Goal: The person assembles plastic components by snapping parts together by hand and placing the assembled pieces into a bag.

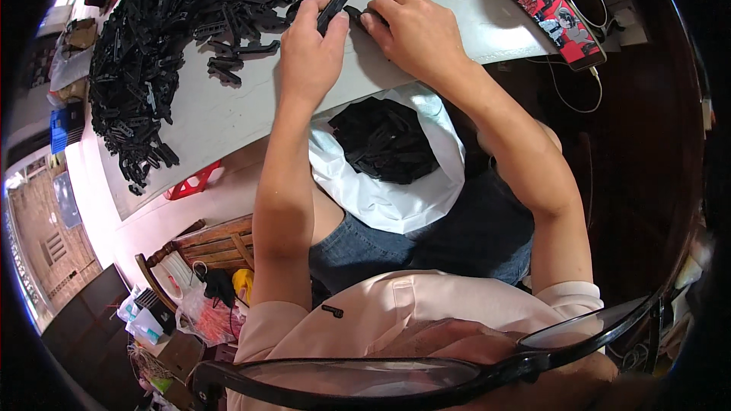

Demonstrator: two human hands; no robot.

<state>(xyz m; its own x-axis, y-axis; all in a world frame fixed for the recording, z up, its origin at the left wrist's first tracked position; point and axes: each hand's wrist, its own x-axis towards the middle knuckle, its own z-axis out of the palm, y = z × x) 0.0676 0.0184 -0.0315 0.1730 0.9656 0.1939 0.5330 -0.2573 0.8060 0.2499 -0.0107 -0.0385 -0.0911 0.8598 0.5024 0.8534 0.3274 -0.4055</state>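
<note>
Lit phone (558,21), wooden chair (213,241)

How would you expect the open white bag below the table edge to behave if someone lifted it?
The white bag would probably flex and sag, since its rim is visibly creased. It may feel fairly heavy, given the many black pieces inside. If tilted, it could spill, as its mouth is open wide.

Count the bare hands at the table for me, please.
2: the left hand, gripping a black piece over the white table, and the right hand just to its right. None seems hidden.
</note>
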